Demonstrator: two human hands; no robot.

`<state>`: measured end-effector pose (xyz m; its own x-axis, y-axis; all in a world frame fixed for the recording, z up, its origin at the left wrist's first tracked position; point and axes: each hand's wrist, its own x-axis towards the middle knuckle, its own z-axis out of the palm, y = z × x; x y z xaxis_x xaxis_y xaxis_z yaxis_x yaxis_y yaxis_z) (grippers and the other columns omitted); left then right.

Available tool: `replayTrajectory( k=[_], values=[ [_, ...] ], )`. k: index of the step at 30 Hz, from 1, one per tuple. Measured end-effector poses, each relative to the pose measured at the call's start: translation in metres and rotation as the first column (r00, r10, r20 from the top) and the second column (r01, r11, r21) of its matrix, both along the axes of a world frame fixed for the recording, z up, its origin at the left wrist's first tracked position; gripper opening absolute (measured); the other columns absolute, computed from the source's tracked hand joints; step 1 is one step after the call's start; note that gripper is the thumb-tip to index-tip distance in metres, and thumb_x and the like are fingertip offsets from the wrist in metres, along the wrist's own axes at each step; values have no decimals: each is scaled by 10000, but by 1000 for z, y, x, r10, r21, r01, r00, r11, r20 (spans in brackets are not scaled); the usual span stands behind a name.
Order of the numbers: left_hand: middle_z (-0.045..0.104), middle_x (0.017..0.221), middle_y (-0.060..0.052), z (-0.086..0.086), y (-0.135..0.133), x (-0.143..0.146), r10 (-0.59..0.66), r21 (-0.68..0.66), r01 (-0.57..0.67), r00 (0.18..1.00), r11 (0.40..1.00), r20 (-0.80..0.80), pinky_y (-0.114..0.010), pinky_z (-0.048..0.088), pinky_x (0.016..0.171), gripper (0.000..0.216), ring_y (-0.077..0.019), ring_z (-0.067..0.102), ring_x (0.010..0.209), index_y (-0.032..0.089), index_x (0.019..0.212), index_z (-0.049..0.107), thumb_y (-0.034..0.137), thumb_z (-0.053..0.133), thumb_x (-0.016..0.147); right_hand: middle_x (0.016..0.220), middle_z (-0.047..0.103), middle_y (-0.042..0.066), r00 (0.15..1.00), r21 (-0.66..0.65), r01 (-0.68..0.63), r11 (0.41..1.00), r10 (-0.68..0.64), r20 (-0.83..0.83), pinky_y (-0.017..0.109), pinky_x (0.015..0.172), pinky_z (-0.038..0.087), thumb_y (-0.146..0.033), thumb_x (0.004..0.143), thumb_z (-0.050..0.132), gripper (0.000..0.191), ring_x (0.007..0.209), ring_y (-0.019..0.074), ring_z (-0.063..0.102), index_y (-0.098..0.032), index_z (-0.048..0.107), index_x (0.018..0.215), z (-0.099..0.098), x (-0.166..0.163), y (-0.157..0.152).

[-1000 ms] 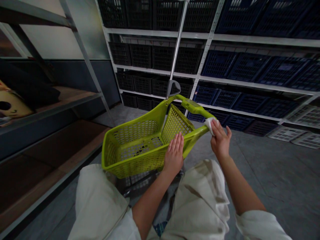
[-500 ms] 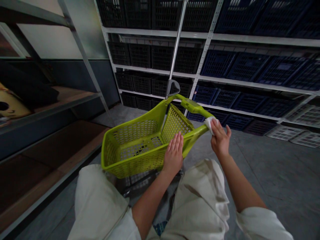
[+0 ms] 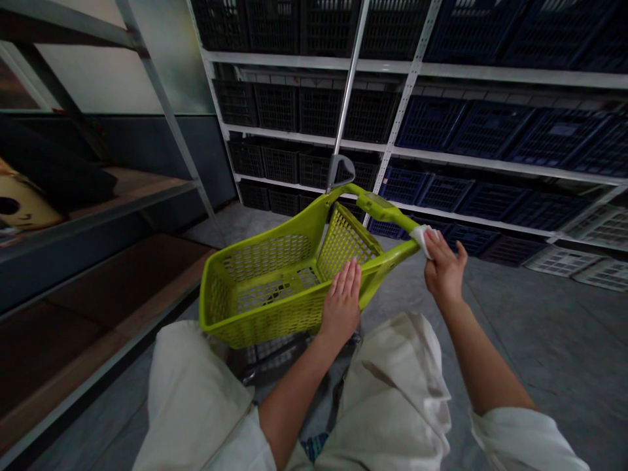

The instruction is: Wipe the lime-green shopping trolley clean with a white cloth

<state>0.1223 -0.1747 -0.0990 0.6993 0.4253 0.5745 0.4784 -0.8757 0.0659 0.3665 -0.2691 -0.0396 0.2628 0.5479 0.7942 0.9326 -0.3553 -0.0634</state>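
Observation:
A lime-green shopping cart with perforated sides stands in front of my knees, its basket bare inside. My left hand lies flat against the cart's near side, fingers stretched out and together over the upper rim. At the right end of the cart's handle, my right hand presses a white cloth against the corner of the green frame. The fingers of that hand are closed over the cloth, partly hiding it. A grey holder with a metal pole rises from the cart's far corner.
White metal shelving at the back holds rows of black crates and blue crates. White crates sit low at the right. A wooden-decked rack at left carries a yellow object and dark fabric.
My right hand has slid the white cloth a little to the right, out to the corner of the handle. My left hand stays on the cart's side.

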Motion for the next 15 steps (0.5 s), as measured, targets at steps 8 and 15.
replayTrajectory(
  k=[8,15],
  values=[
    [112,1670,-133,2,-1,1,27,7,-27,999,1000,-34,-398,240,1252,744,-226,96,1550,25,1574,136,145,426,899,1454,578,78,959,-375,-229,898,274,72,496,1214,111,-66,887,398,554,1372,207,512,-241,545,1391,10,-85,10],
    [125,1669,-129,1,-1,1,32,33,-30,999,999,-42,-397,261,1245,763,-225,100,1549,28,1575,145,125,433,875,1381,643,62,983,-370,-148,917,176,42,627,1183,71,-31,831,376,618,1283,234,594,-292,580,1353,41,-8,2]
  ],
)
